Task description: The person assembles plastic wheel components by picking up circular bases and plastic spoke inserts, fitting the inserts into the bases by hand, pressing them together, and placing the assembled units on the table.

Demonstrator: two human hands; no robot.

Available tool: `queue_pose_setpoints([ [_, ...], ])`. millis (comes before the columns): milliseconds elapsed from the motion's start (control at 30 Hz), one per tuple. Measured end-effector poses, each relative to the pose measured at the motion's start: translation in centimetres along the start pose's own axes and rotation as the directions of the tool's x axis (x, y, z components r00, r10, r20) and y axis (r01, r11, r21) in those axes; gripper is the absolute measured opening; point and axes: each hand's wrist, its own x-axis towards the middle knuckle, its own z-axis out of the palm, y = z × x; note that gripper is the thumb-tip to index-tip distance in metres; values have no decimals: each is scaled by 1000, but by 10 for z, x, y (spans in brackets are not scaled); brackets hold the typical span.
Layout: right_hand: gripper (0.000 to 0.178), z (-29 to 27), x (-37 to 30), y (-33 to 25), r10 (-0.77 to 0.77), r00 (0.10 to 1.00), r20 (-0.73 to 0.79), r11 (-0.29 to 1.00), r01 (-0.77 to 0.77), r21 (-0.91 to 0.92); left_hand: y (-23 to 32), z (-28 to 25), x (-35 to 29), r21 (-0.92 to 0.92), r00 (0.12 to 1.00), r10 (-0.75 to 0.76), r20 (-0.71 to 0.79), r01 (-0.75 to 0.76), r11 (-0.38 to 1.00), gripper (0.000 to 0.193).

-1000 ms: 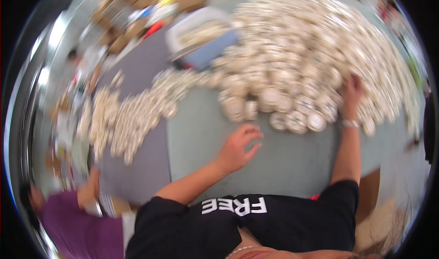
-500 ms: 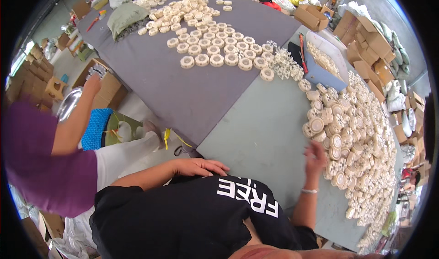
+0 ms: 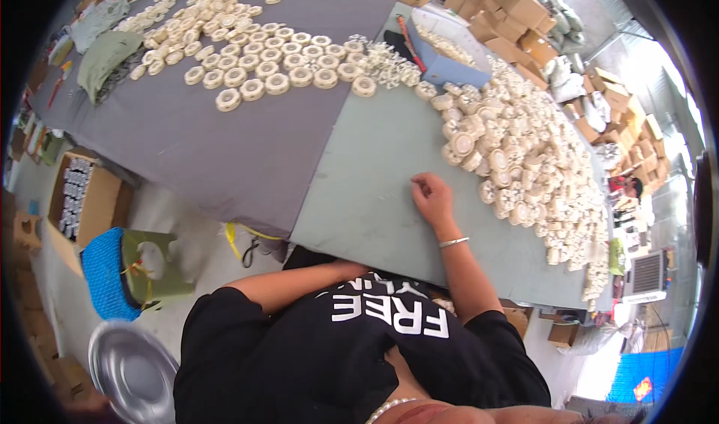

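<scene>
Round pieces [image 3: 530, 168] at two o'clock would need to be reached by the curled, seemingly resting right hand [image 3: 434, 201]; the left hand [image 3: 349, 270] is too hidden to tell.

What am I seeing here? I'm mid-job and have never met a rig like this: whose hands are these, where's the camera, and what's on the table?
There is no machine: these are a person's bare hands, seen by a fisheye camera worn on the head, so straight edges bend. The right hand is loosely curled at the green tabletop; nothing shows in it. The left hand is low at the near edge, partly hidden. To the right lies a heap of round cream parts; farther left, cream rings spread over grey cloth. Between them are small whitish pieces and a blue-sided bin.
</scene>
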Motion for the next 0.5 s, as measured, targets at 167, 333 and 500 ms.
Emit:
queue_pose_setpoints([
  [167,13,-7,28,-26,38,983,179,995,-21,-96,5,-39,62,23,984,169,-54,-168,986,47],
  [333,14,22,136,-72,-259,895,362,955,293,-41,-2,-78,88,-1,961,235,-147,-237,971,47],
  [500,29,97,284,-84,-423,871,248,880,461,-118,-33,-127,79,-14,961,206,-183,-212,977,47],
])
